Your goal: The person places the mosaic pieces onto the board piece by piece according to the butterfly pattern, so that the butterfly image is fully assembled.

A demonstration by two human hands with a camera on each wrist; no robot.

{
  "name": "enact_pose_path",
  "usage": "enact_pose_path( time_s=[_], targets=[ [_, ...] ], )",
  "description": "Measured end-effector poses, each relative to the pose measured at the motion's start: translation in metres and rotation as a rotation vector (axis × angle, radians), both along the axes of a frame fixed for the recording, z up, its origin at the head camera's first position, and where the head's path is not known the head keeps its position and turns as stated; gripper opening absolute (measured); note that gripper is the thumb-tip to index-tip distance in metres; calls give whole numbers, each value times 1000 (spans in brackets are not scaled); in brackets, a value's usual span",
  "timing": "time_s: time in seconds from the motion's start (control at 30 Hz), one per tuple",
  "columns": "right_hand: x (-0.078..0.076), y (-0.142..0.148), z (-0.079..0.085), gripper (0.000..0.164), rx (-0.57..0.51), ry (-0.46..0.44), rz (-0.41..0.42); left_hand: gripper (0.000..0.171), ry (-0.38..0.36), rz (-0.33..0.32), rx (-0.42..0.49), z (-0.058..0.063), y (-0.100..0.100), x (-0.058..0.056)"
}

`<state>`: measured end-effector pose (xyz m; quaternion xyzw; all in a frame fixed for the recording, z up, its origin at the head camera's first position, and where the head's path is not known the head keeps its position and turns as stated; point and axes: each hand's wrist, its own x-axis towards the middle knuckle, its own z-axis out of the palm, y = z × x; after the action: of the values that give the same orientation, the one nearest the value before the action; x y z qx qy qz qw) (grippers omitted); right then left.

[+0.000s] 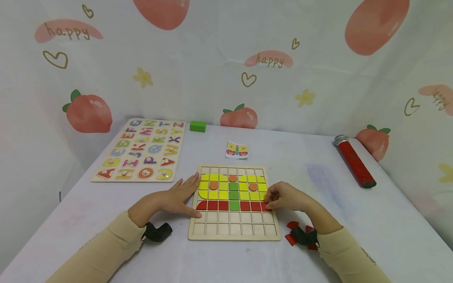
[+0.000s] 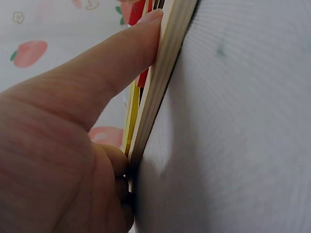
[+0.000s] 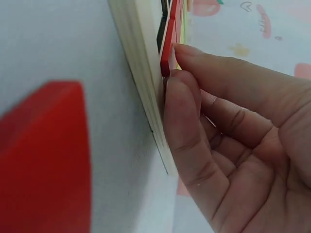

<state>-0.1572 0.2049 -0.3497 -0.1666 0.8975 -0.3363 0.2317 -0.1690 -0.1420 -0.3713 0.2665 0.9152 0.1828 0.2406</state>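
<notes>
A wooden grid board [image 1: 233, 237] lies flat in the head view, with yellow, green, orange and red pieces in its cells. My left hand [image 1: 178, 196] rests along its left edge, fingers spread and thumb over the lower left cells. At the right edge, my right hand [image 1: 288, 197] pinches a red quarter-round piece [image 1: 264, 207] at the right end of the red row, its other fingers curled. Seen from the right wrist, thumb and forefinger meet at the end of the red piece [image 3: 168, 53], which sits at the board's face; the fingertips partly hide it.
Several loose red pieces [image 1: 291, 239] lie below my right wrist. A butterfly pattern card [image 1: 237, 150] is behind the board. An alphabet puzzle [image 1: 141, 151] and a green block [image 1: 197, 126] stand back left, a red microphone [image 1: 355, 163] at right.
</notes>
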Motion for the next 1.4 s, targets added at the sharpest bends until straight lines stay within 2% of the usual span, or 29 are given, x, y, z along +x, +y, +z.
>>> enact_pose_path(
  time_s=[0.3, 0.4, 0.57, 0.63, 0.73, 1.03, 1.23, 1.4],
  targets=[
    [8, 12, 10, 11, 37, 14, -3, 117, -9, 1, -2, 1, 5, -2],
    [13, 22, 14, 10, 66, 22, 25, 117, -10, 3, -7, 1, 5, -1],
    [28, 38, 14, 13, 110, -45, 18, 117, -12, 1, -9, 3, 3, -1],
    [34, 42, 12, 15, 100, -91, -14, 117, -11, 2, -8, 3, 2, -1],
    [38, 46, 7, 18, 75, -108, -19, 118, -9, 4, -8, 3, 0, -1],
    [39, 48, 6, 18, 60, -98, 29, 119, -4, 3, 8, -1, -1, -2],
    [42, 45, 7, 17, 109, -80, -1, 119, -1, -1, 6, -1, -1, -2],
    [42, 47, 7, 18, 116, -72, 15, 119, 3, -6, 6, -1, -1, -2]
  ],
)
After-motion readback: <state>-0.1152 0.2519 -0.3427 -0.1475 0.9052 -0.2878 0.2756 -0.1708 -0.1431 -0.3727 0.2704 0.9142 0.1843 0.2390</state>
